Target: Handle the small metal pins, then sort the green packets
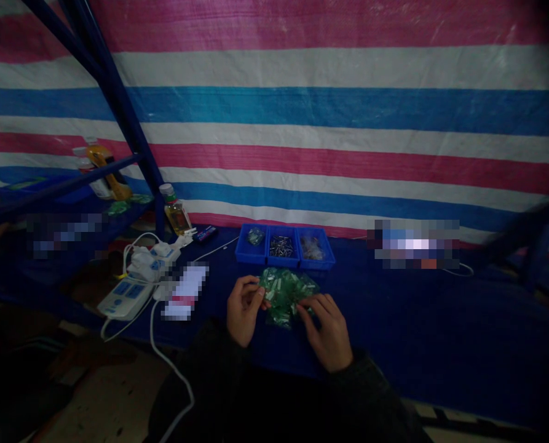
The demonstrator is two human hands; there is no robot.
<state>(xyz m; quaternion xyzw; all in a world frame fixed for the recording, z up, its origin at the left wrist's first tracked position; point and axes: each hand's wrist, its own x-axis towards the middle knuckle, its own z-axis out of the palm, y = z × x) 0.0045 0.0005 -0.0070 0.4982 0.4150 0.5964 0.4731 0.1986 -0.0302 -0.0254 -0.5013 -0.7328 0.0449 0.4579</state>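
A pile of green, see-through plastic packets [281, 292] lies on the dark blue table between my hands. At the pile's left edge, my left hand [245, 309] is closed, thumb and forefinger pinched on a green packet. My right hand [327, 327] reaches in from the other side, its fingertips pinched together on the pile's right part. Whatever is inside the packets is too dark and small to make out. Just behind the pile stand three joined blue bins: a left bin [245, 253] with a clear packet, a middle bin [282, 261] with small metal pins or screws, and a right bin [318, 264] with clear packets.
Left of my hands lie a blurred-out phone [186, 292] and a white power strip [125, 299] with plugs and cables. A bottle [177, 212] stands by the blue metal frame [122, 111]. A striped tarp [324, 111] hangs behind. Another pixelated object [415, 245] sits at right.
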